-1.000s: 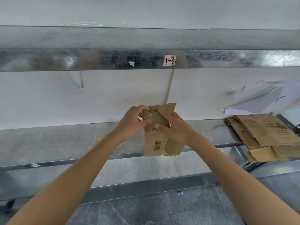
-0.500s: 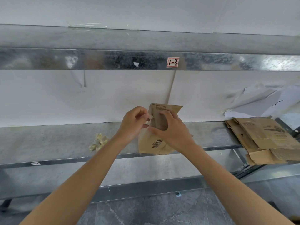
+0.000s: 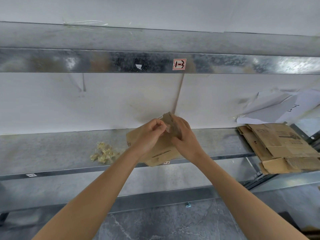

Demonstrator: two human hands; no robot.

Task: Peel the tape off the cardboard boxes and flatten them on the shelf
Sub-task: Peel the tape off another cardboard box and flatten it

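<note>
Galvanised shelf [image 3: 52, 149], white wall behind | cardboard box [image 3: 159, 151] now tipped flatter over the shelf's front edge than half a second ago | we see left hand [image 3: 149, 134] pinching tape [image 3: 167, 129] | right hand [image 3: 183, 135] gripping the box's top flap.

Bright, diffuse light. Glare patches on the shiny galvanised steel shelf beam [image 3: 285, 65] above the right hand [image 3: 183, 135]; that hand slightly motion-blurred; frame edges bow.
</note>
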